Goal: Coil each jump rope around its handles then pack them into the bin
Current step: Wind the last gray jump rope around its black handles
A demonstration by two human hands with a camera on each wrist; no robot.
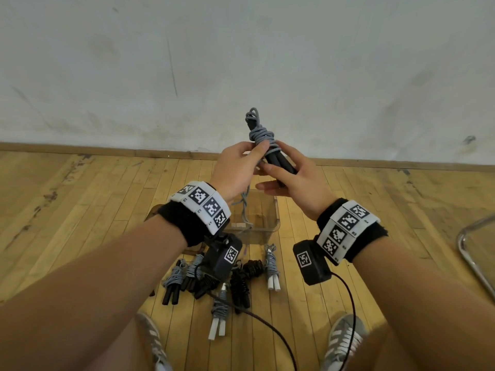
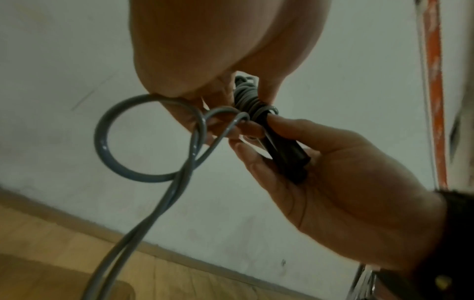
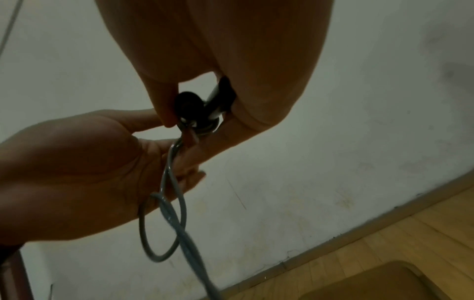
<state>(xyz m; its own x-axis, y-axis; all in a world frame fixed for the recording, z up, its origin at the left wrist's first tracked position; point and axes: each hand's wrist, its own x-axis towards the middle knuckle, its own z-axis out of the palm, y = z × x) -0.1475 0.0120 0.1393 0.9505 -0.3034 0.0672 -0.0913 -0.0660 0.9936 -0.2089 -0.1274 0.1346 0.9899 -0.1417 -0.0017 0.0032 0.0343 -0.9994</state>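
Jump rope handles, black and paired side by side, sit in our right hand, whose thumb and fingers curl round their lower ends, holding them tilted up and away from us at chest height in front of the wall. Grey cord is wound in several turns round the upper part of the handles. Our left hand pinches the cord against the handles just below those turns, thumb on top. From there the loose cord forms a loop and a doubled strand hangs down toward the clear bin on the wooden floor below our hands. Nearer our feet we see a cluster of coiled ropes lying on the floor outside the bin, some with black handles, some with white. A metal chair frame shows at the right edge, and our grey sneakers at the bottom
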